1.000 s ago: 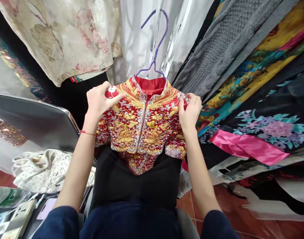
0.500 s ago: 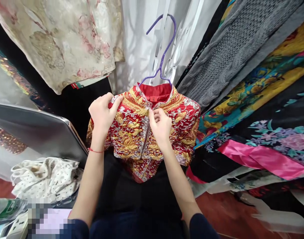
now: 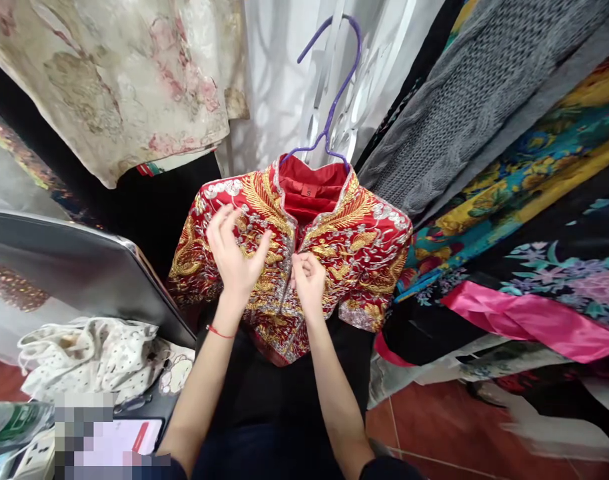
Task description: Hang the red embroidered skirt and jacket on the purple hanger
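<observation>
A short red jacket (image 3: 364,230) with gold and silver embroidery hangs on a purple hanger (image 3: 333,100), its lower part against my dark clothing. Its stand collar is parted in a V down to my right hand (image 3: 310,283). That hand's fingers are pinched at the centre front, on what looks like the zipper; the pull itself is hidden by my fingers. My left hand (image 3: 237,257) is over the chest on the left side, fingers spread and curved, gripping nothing. A red size label (image 3: 308,191) shows inside the neck.
Floral cream cloth (image 3: 134,87) hangs at upper left, above a dark glossy panel (image 3: 74,267). A grey knit (image 3: 464,100) and patterned garments hang on the right. White dotted fabric (image 3: 89,357), a phone (image 3: 119,440) and a bottle (image 3: 14,423) lie at lower left.
My right hand has moved down the front, and the collar has parted above it. My left hand has left the shoulder, moving right and down, with fingers now spread.
</observation>
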Tool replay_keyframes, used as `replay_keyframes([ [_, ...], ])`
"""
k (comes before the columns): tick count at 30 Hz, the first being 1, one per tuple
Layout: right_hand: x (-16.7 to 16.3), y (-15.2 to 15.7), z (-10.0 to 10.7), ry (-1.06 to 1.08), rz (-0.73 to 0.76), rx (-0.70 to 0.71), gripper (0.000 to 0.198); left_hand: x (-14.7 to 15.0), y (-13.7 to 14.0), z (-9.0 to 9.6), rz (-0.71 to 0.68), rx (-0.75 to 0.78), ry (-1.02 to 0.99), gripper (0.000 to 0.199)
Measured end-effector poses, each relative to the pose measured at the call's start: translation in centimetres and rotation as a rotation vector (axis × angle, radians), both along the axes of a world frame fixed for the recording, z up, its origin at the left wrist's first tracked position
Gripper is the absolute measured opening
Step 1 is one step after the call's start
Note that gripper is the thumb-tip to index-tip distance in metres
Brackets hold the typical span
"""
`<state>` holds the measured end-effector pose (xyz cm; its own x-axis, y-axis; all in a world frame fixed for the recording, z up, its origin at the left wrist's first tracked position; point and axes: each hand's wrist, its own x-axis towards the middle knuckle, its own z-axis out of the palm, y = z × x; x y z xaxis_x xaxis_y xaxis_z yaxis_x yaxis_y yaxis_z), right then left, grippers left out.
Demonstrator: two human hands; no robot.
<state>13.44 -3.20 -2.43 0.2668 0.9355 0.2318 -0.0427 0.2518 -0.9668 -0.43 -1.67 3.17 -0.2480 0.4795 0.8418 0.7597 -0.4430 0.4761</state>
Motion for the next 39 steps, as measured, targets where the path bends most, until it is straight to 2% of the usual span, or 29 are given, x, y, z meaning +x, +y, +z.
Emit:
replay_keyframes([
  [2, -0.4, -0.5, -3.3, -0.022, 0.006, -0.119, 0.033, 1.4, -1.0, -2.9, -0.054, -0.08, -0.021, 0.041],
  [4, -0.6, -1.2, -6.6, -0.036, -0.006, -0.206, 0.032, 2.6, -1.7, -5.9, -0.129, -0.301, -0.008, 0.03],
  [6, -0.5, -2.0, -9.8, -0.048, -0.01, -0.259, 0.03, 3.3, -2.0, -8.4, -0.161, -0.559, 0.027, 0.031],
  [8, -0.4, -2.8, -12.7, -0.055, -0.007, -0.312, 0.029, 3.7, -1.9, -10.3, -0.147, -0.731, 0.052, 0.038],
  [12, -0.3, -3.4, -17.3, -0.079, -0.006, -0.422, 0.033, 4.2, -1.6, -13.0, -0.129, -0.896, 0.062, 0.038],
  [14, -0.4, -3.1, -18.9, -0.093, -0.007, -0.47, 0.035, 4.2, -1.7, -14.2, -0.119, -0.968, 0.066, 0.035],
  [16, -0.4, -2.8, -20.0, -0.111, -0.009, -0.507, 0.035, 4.0, -1.9, -15.2, -0.047, -0.995, 0.027, 0.031],
  [19, -0.3, -2.9, -21.1, -0.155, -0.029, -0.538, 0.035, 3.1, -2.2, -15.7, 0.125, -0.934, -0.076, 0.022],
  [22, -0.5, -3.5, -21.7, -0.198, -0.063, -0.554, 0.034, 1.5, -2.3, -14.7, 0.204, -0.859, -0.116, 0.024],
  [25, -0.9, -3.6, -22.1, -0.207, -0.059, -0.578, 0.036, 0.5, -2.6, -13.2, 0.113, -0.799, -0.123, 0.028],
  [28, -1.3, -3.2, -22.2, -0.209, -0.035, -0.615, 0.039, 1.3, -2.8, -12.3, -0.013, -0.726, -0.076, 0.03],
  [30, -1.2, -3.1, -22.1, -0.23, -0.028, -0.645, 0.04, 2.2, -2.3, -12.2, 0.019, -0.726, -0.023, 0.037],
  [32, -0.7, -3.6, -21.8, -0.264, -0.033, -0.681, 0.038, 2.8, -1.3, -12.2, 0.099, -0.782, 0.003, 0.034],
  [35, 0.8, -4.7, -20.8, -0.322, -0.059, -0.714, 0.029, 2.2, 0.6, -11.8, 0.187, -0.832, -0.009, 0.017],
  [37, 1.8, -5.2, -19.4, -0.353, -0.052, -0.684, 0.027, 1.4, 1.3, -11.3, 0.215, -0.789, -0.036, 0.013],
  [39, 2.2, -5.2, -17.3, -0.377, -0.017, -0.599, 0.032, 0.8, 1.5, -10.6, 0.209, -0.719, -0.067, 0.02],
])
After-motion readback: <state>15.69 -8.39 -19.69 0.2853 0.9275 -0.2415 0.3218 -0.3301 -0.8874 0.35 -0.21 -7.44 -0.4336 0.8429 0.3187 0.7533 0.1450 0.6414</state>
